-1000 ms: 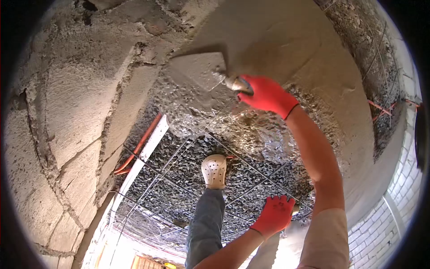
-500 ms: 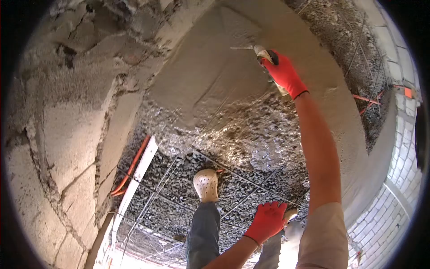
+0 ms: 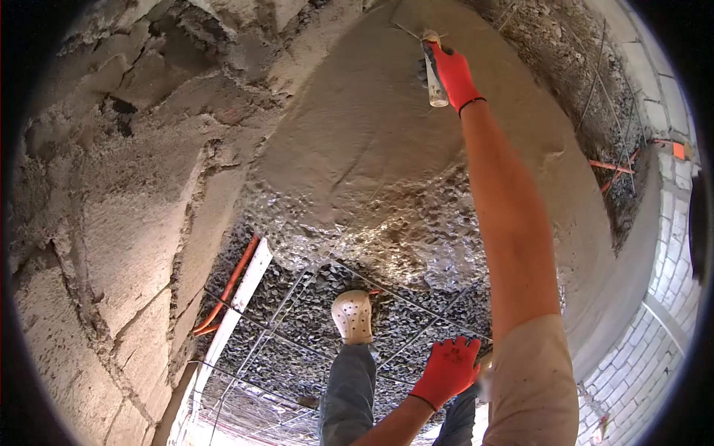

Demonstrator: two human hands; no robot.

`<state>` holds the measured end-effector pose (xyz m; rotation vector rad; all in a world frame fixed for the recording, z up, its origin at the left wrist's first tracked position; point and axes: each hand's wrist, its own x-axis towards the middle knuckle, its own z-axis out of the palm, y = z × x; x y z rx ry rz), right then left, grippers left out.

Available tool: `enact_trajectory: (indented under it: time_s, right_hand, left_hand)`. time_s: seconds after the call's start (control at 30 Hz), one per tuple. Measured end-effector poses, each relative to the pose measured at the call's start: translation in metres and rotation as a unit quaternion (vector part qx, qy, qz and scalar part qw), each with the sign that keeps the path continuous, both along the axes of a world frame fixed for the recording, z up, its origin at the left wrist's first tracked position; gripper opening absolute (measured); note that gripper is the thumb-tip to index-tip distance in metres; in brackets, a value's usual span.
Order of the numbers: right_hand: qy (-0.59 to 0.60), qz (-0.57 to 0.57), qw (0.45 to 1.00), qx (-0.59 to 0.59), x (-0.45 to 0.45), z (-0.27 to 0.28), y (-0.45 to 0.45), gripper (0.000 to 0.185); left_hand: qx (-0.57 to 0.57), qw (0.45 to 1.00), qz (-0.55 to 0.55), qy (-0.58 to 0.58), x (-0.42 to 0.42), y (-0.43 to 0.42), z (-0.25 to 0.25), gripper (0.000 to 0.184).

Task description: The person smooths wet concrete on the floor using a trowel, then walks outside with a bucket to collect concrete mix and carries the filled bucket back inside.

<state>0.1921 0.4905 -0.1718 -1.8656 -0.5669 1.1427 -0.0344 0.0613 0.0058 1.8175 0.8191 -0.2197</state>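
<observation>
My right hand (image 3: 452, 73), in a red glove, is wrapped round the pale handle of a trowel (image 3: 437, 91) near the top of the view. The blade is seen nearly edge-on at the far part of the smooth wet concrete (image 3: 372, 111). My left hand (image 3: 448, 370), also in a red glove, is low in the view beside my knee, above the gravel. Its fingers look curled; whatever they hold, if anything, is hidden.
Rough wet concrete (image 3: 387, 223) borders dark gravel (image 3: 297, 320) crossed by thin metal rods. A stone wall (image 3: 126, 238) rises at left, near an orange pipe (image 3: 232, 282) and a white strip (image 3: 242, 293). My shoe (image 3: 352, 316) stands on the gravel; a brick wall (image 3: 632, 379) curves at right.
My right hand has carried the trowel up and away over the concrete, and the blade has turned from flat to nearly edge-on. My left hand has stayed low near my knee.
</observation>
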Motion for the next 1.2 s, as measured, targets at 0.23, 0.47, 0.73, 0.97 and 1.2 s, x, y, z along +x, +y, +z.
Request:
enact_trajectory:
  time_s: [0.23, 0.47, 0.73, 0.97, 1.2]
  right_hand:
    - [-0.023, 0.047, 0.999, -0.014, -0.019, 0.026, -0.006, 0.033]
    - [-0.008, 0.088, 0.996, -0.021, -0.045, 0.016, -0.052, 0.031]
    - [0.037, 0.128, 0.991, -0.012, -0.101, 0.037, -0.111, 0.022]
    - [0.015, 0.173, 0.985, -0.002, -0.144, 0.011, -0.163, 0.026]
    - [-0.058, 0.224, 0.973, 0.004, -0.189, 0.027, -0.206, 0.033]
  left_hand:
    - [0.014, 1.000, 0.010, -0.002, -0.002, 0.012, 0.006, 0.053]
    - [0.009, 0.999, 0.034, -0.011, -0.002, 0.023, 0.015, 0.054]
    - [0.020, 0.998, 0.060, -0.018, -0.001, -0.004, 0.011, 0.052]
    - [0.038, 0.998, 0.049, -0.003, -0.007, -0.009, 0.015, 0.053]
    - [0.030, 0.996, 0.083, -0.013, -0.009, -0.018, 0.012, 0.023]
